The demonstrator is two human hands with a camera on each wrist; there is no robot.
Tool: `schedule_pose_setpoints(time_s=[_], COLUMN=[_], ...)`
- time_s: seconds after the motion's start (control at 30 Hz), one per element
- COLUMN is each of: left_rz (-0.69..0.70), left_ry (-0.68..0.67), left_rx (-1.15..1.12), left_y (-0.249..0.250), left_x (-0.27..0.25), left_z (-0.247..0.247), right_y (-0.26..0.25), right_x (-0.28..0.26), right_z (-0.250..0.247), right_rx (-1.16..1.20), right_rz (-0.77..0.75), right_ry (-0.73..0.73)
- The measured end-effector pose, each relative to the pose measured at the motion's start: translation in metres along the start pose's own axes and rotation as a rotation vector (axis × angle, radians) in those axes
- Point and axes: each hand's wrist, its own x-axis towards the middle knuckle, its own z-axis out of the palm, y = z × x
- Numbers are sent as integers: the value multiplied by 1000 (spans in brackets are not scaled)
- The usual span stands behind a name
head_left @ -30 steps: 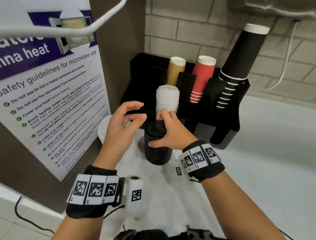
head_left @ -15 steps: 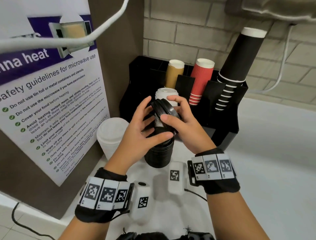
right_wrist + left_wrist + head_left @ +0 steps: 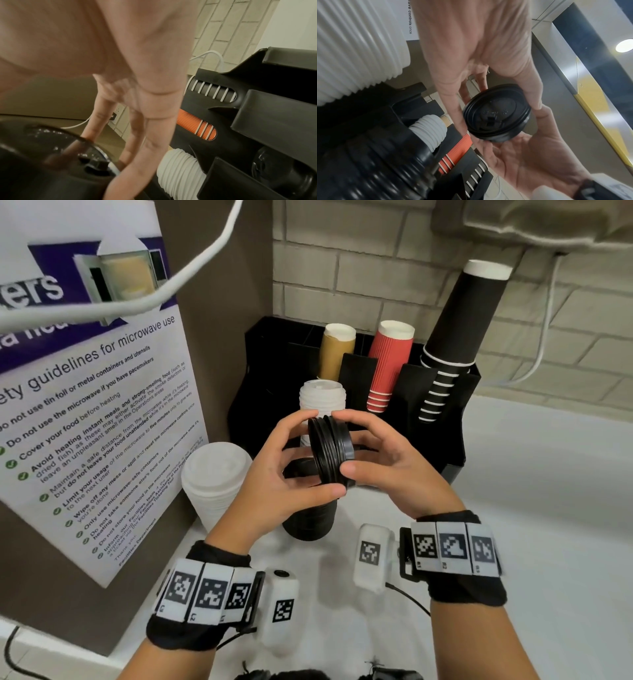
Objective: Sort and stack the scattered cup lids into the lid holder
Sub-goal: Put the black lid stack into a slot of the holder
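Observation:
A few nested black lids [image 3: 330,453] are held on edge above the counter, between both hands. My left hand [image 3: 322,454] grips them from the left, thumb under and fingers over the rim. My right hand [image 3: 344,444] pinches the rim from the right. In the left wrist view the black lids [image 3: 496,112] show their top face, with the right palm [image 3: 522,155] behind. They are blurred in the right wrist view [image 3: 51,148]. A taller black lid stack [image 3: 308,518] stands on the counter below. The black lid holder [image 3: 459,419] holds a white lid stack [image 3: 322,402].
A loose white lid stack [image 3: 215,481] stands on the counter to the left, against a poster board [image 3: 102,422]. Brown [image 3: 335,350], red [image 3: 390,364] and black cup stacks [image 3: 455,330] rise from the holder's rear slots. The white counter [image 3: 548,508] extends right. A brick wall stands behind.
The right hand lifted the top black lids off the counter stack and tilted them on edge. The left hand came in and took hold of them too.

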Motion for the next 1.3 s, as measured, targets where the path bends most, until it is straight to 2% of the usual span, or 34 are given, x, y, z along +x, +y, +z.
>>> schedule_pose_setpoints(time_s=[0.2, 0.5, 0.73, 0.8, 0.9, 0.97, 1.0, 1.1, 1.3], left_rz=[-16, -21, -35, -33, -18, -12, -8, -6, -10], left_ry=[-18, -3, 18, 64, 158, 217, 239, 263, 228], left_rx=[9, 37, 50, 49, 91, 108, 120, 152, 167], left_y=[1, 1, 0, 0, 0, 0, 0, -1, -1], left_x=[1, 0, 0, 1, 1, 1, 0, -1, -4], left_z=[-1, 0, -1, -3, -9, -13, -15, -19, -18], right_y=[-3, 0, 0, -1, -2, 3, 7, 25, 46], right_x=[-1, 1, 3, 7, 22, 37, 45, 64, 86], right_z=[0, 3, 4, -2, -25, -46, -56, -72, -74], right_rx=[-8, -156, -167, -148, -136, -271, -379, -722, -1300], right_rz=[7, -8, -36, -71, -155, -171, -151, -36, 266], right_ry=[-22, 29, 48, 107, 364, 538, 579, 503, 119])
